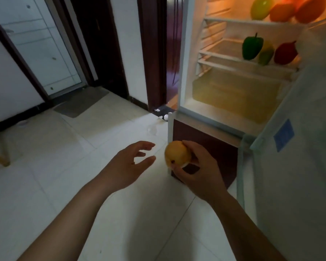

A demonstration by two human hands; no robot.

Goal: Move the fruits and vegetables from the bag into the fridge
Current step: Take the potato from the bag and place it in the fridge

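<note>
Fridge [183, 72] is wide open, its door [299, 166] swung out on the right. The tiled floor [45, 185] has a grey doormat [81, 102] by the far doorway. Near the front edge of the top shelf [233, 20] sit a yellow-green pepper [262, 7] and two oranges [282, 13]. One shelf down, there's a green bell pepper [251, 47] and a red pepper [285, 53], with a blurry yellowish one between them. The left hand [128, 166] hovers, fingers loosely spread, holding nothing. The right hand [198, 174] has its fingers wrapped round a yellow fruit [177, 155], held low outside the fridge, in front of its dark lower door [215, 147].
</note>
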